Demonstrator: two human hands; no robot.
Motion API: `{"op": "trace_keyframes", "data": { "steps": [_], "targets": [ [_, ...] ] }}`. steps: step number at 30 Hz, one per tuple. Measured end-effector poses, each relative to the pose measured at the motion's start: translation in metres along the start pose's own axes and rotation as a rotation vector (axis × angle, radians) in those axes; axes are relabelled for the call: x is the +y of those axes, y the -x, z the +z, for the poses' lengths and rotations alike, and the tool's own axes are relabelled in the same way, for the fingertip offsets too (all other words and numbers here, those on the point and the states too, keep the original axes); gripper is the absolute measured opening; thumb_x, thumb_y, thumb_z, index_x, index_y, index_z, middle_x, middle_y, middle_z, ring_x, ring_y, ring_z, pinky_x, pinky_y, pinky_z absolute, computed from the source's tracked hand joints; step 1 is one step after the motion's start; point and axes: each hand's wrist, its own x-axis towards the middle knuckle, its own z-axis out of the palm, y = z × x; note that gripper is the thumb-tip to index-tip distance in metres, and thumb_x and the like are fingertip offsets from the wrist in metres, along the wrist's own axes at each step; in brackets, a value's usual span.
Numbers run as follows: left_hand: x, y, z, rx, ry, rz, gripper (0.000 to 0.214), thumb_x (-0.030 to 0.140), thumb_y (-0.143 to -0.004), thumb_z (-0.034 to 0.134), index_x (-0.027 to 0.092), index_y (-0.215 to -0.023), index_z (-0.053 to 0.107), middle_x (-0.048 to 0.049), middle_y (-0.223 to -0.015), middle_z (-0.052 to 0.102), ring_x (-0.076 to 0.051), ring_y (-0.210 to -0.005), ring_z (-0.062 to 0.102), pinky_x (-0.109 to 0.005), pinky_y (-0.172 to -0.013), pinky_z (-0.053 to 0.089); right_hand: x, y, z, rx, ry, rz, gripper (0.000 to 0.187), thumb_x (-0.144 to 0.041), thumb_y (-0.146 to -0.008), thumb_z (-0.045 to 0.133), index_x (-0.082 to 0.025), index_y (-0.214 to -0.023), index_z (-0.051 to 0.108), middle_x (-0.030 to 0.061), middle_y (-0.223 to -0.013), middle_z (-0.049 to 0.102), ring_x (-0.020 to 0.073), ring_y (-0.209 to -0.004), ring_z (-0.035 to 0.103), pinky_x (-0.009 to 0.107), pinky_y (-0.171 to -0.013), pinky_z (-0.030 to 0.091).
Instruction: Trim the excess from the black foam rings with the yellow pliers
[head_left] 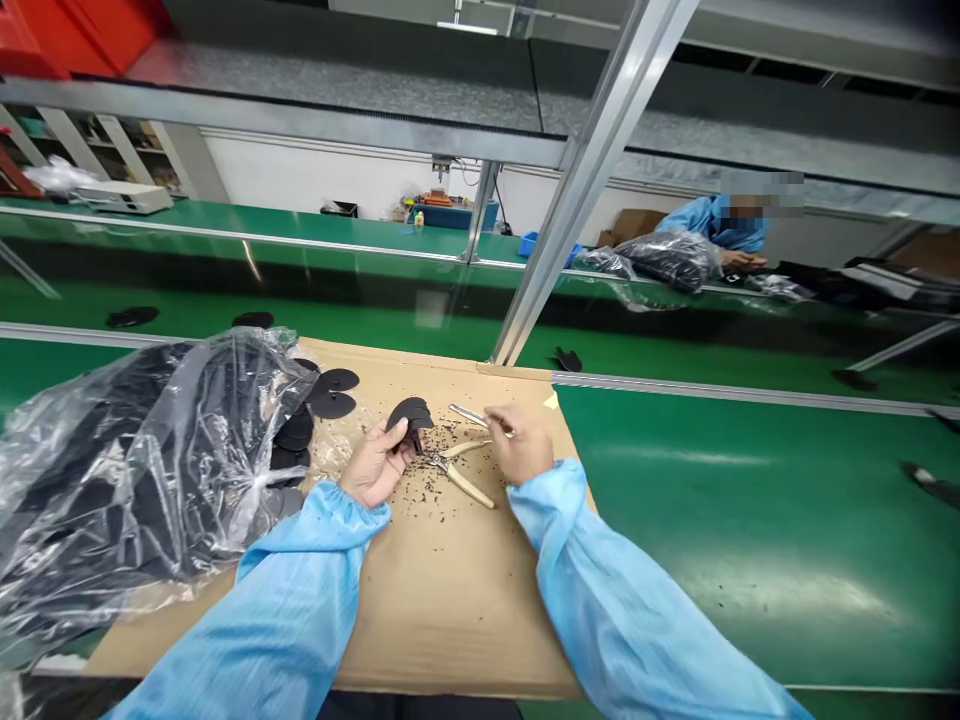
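One curved black part (409, 411) held between thumb and fingers of left hand (375, 468), above cardboard sheet (450, 610) on green worktop (750, 500). Right hand (523, 442) grips slim metal tool (468, 414), end pointing towards part, apart from it. Pliers (471, 487) lie between hands, handles spread, among black scraps (429, 496). Filled clear plastic bag (172, 450) at sheet's left side; loose black discs (334, 404) just beside it.
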Motion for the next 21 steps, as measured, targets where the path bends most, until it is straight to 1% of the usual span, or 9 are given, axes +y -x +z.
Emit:
{"op": "trace_keyframes", "data": {
  "steps": [3,4,7,9,11,14,16,19,21],
  "targets": [
    [-0.001,0.001,-0.001,-0.016,0.023,0.023,0.029,0.006,-0.071,0.073,0.013,-0.094,0.058,0.0005,-0.076,0.059,-0.007,-0.054,0.053,-0.016,-0.043,0.043,0.056,-0.033,-0.017,-0.013,0.186,0.183,0.019,-0.024,-0.086,0.053,-0.016,-0.093,0.069,0.008,-0.089,0.062,0.0226,-0.081,0.058,0.033,-0.08,0.048],
    [-0.002,0.001,-0.001,-0.016,0.026,0.032,0.031,0.007,-0.069,0.075,0.014,-0.093,0.057,0.0017,-0.074,0.058,-0.006,-0.053,0.051,-0.015,-0.042,0.041,0.076,-0.043,-0.021,-0.016,0.243,0.242,0.02,-0.026,-0.085,0.054,-0.016,-0.095,0.069,0.0094,-0.096,0.061,0.0234,-0.085,0.058,0.034,-0.083,0.047],
    [-0.002,0.002,-0.001,0.013,0.003,0.039,0.034,0.005,-0.066,0.076,0.014,-0.093,0.057,0.0007,-0.076,0.058,-0.008,-0.058,0.055,-0.016,-0.047,0.045,0.131,-0.064,-0.03,-0.009,0.347,0.42,0.026,-0.033,-0.081,0.06,-0.015,-0.1,0.068,0.0134,-0.113,0.054,0.0267,-0.1,0.052,0.036,-0.089,0.044],
    [-0.002,0.001,-0.001,0.031,-0.018,0.031,0.032,0.003,-0.065,0.075,0.012,-0.09,0.058,-0.0013,-0.077,0.06,-0.009,-0.062,0.057,-0.018,-0.053,0.049,0.155,-0.069,-0.029,0.03,0.369,0.497,0.029,-0.036,-0.082,0.058,-0.013,-0.099,0.066,0.017,-0.111,0.053,0.0293,-0.105,0.049,0.04,-0.092,0.041],
    [-0.002,-0.001,-0.001,0.033,-0.015,0.032,0.028,0.002,-0.065,0.074,0.011,-0.086,0.058,-0.0025,-0.075,0.061,-0.011,-0.064,0.059,-0.021,-0.057,0.052,0.166,-0.067,-0.024,0.073,0.376,0.531,0.032,-0.037,-0.085,0.052,-0.01,-0.098,0.065,0.0196,-0.104,0.054,0.0319,-0.105,0.048,0.045,-0.094,0.039],
    [-0.003,-0.004,-0.002,0.047,0.006,0.074,0.025,0.007,-0.068,0.075,0.011,-0.086,0.058,-0.0046,-0.074,0.062,-0.014,-0.068,0.062,-0.024,-0.062,0.054,0.157,-0.063,-0.013,0.107,0.374,0.507,0.033,-0.036,-0.084,0.049,-0.01,-0.098,0.064,0.0196,-0.103,0.056,0.033,-0.106,0.048,0.048,-0.095,0.039],
    [-0.004,-0.004,-0.002,0.065,-0.012,0.105,0.026,0.013,-0.071,0.075,0.011,-0.089,0.057,-0.0065,-0.076,0.064,-0.017,-0.072,0.064,-0.026,-0.063,0.054,0.132,-0.062,-0.007,0.09,0.339,0.364,0.031,-0.035,-0.084,0.048,-0.013,-0.098,0.065,0.0163,-0.107,0.057,0.031,-0.105,0.05,0.045,-0.094,0.041],
    [-0.006,-0.004,-0.002,0.06,-0.071,0.115,0.029,0.023,-0.074,0.076,0.013,-0.092,0.056,-0.0071,-0.076,0.064,-0.019,-0.071,0.066,-0.028,-0.062,0.054,0.073,-0.067,0.003,-0.065,0.197,0.015,0.029,-0.035,-0.088,0.046,-0.017,-0.092,0.067,0.0104,-0.098,0.062,0.0269,-0.093,0.057,0.039,-0.087,0.047],
    [-0.007,-0.004,-0.002,0.046,-0.095,0.115,0.034,0.028,-0.073,0.077,0.013,-0.093,0.055,-0.0063,-0.076,0.064,-0.019,-0.068,0.065,-0.029,-0.061,0.054,0.024,-0.074,0.011,-0.176,0.083,-0.141,0.028,-0.033,-0.091,0.044,-0.017,-0.091,0.068,0.0088,-0.092,0.064,0.0247,-0.088,0.059,0.036,-0.083,0.049]
  ]
}}
